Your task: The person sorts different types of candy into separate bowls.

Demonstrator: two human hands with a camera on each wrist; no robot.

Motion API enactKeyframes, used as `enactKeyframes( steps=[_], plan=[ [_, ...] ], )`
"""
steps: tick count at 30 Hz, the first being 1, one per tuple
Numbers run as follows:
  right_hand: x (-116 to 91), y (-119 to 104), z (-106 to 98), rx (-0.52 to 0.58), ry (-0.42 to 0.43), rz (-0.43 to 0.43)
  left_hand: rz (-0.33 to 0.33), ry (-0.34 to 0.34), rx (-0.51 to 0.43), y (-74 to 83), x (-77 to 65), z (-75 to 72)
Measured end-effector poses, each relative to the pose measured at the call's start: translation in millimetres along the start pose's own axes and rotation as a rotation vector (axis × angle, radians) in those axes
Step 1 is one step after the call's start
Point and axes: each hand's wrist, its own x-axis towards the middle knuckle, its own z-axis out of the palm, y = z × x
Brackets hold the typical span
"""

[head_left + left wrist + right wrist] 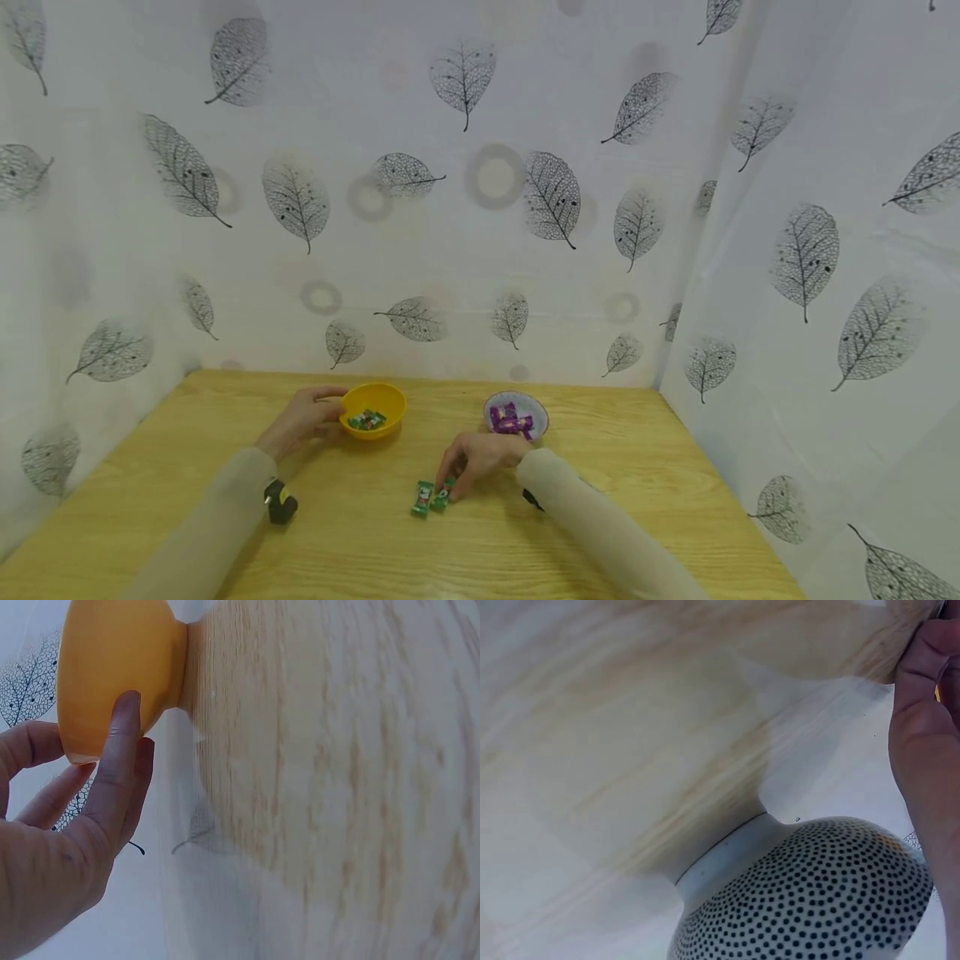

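At the left, my left hand (303, 419) holds the side of a yellow bowl (395, 414), its fingers at the rim and outer wall. Several green-wrapped candies (367, 420) lie inside that bowl. In the left wrist view the yellow bowl (112, 667) stands on its foot, fingers (120, 742) against it. My right hand (483, 458) pinches a green-wrapped candy (442, 495) at the tabletop. Just left of it lies another green candy (422, 498). The right fingertips are mostly out of the right wrist view.
A small patterned bowl (538, 414) with purple-wrapped candies (512, 420) stands behind my right hand; the right wrist view shows its dotted outside (810, 892). The wooden table (360, 550) meets a leaf-print curtain (480, 250) at the back and right.
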Motion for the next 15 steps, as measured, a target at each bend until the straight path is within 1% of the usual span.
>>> enactKeyframes(
  steps=[9,15],
  plan=[
    [-0.2,-3.9,1.8,-0.076,0.036,-0.023,-0.014,0.019,-0.029,1.9,0.4,2.9],
    [-0.7,-3.7,2.0,-0.082,0.046,-0.016,-0.008,0.015,-0.033,1.2,1.1,2.8]
  ],
)
